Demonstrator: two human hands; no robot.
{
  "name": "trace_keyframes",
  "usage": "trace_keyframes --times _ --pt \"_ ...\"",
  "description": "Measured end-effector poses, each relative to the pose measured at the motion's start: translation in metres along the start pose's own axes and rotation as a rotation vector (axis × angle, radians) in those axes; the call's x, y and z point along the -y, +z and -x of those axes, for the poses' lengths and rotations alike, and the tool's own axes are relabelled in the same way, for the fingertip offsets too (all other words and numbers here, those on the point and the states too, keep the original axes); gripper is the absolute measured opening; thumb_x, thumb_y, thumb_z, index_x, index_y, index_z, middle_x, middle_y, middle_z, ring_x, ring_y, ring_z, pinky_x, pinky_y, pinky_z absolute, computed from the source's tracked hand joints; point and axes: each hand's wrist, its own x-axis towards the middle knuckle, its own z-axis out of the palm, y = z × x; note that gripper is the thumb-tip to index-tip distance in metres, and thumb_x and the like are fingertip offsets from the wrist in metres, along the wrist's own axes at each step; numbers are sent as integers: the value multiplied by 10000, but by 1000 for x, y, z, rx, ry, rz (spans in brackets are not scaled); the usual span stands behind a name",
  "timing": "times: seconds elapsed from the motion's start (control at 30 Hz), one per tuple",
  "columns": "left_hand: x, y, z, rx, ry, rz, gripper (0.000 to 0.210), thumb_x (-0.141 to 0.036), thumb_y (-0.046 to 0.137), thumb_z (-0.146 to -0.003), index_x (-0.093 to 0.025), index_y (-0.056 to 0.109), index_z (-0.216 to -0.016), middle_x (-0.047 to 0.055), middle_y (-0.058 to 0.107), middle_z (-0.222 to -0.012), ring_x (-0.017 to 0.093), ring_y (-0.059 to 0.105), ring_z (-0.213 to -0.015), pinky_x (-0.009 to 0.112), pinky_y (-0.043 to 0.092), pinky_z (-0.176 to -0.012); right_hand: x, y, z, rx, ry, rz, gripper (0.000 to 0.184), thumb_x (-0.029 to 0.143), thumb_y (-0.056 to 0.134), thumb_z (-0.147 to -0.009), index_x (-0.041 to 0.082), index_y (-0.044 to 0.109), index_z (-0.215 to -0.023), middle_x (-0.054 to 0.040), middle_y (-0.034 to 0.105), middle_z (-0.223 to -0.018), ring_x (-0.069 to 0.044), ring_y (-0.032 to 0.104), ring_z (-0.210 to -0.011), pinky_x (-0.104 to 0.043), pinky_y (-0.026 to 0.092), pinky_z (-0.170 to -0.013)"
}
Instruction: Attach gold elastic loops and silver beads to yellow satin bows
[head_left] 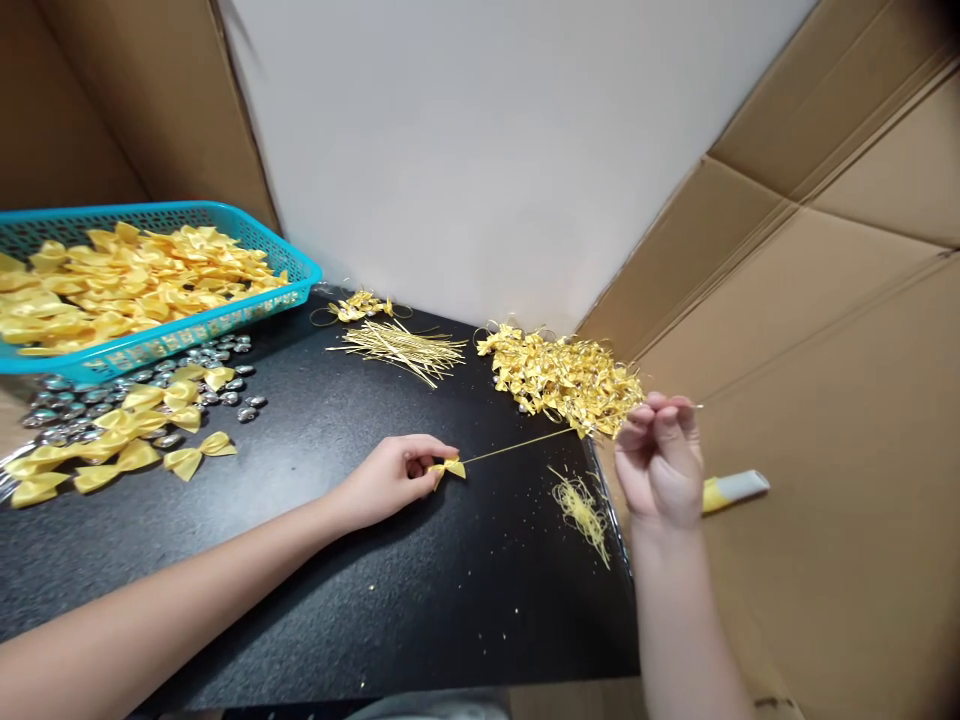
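Note:
My left hand (pixel 386 482) rests low over the black table with thumb and forefinger pinched on a small yellow ribbon bow (pixel 453 467). A thin gold cord (pixel 519 446) runs taut from the bow, rising slightly to the right. My right hand (pixel 660 465) is raised near the table's right edge, its fingertips closed on the far part of this cord. A small bright tip shows past those fingers; what it is I cannot make out. Behind the cord lies a heap of finished-looking yellow bows with cord loops (pixel 559 375).
A turquoise basket (pixel 217 310) full of yellow bows stands left. Before it lie loose bows (pixel 184 462) and silver heart-shaped beads (pixel 247 413). Gold cord lengths (pixel 405 347) lie at the back, cord scraps (pixel 581 515) at the right. Cardboard walls (pixel 825 330) flank the table (pixel 300 620).

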Motion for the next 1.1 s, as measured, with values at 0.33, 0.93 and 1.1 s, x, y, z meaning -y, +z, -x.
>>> trace_keyframes --times 0.33,0.93,1.1 --pt "7 -6 -2 -52 210 -363 329 -132 498 -799 -181 701 -1054 85 712 -1014 203 650 -911 306 503 -805 -19 19 20 -14 170 -25 248 426 910 -491 331 725 -625 61 700 -617 -81 646 -514 -173 559 -478" --pt "-13 -129 23 -412 -506 -1093 52 -202 674 -639 -161 672 -671 185 693 -828 391 638 -868 389 454 -680 -85 27 63 109 616 -9 292 393 866 -615 181 752 -781 3 674 -524 -92 593 -432 -187 509 -433" --pt "0 -137 33 -429 -458 -985 164 -73 600 -604 -166 514 -499 134 605 -616 376 647 -725 409 432 -651 -88 34 69 103 646 26 346 438 860 -600 147 736 -739 10 646 -519 -80 575 -441 -179 494 -446"
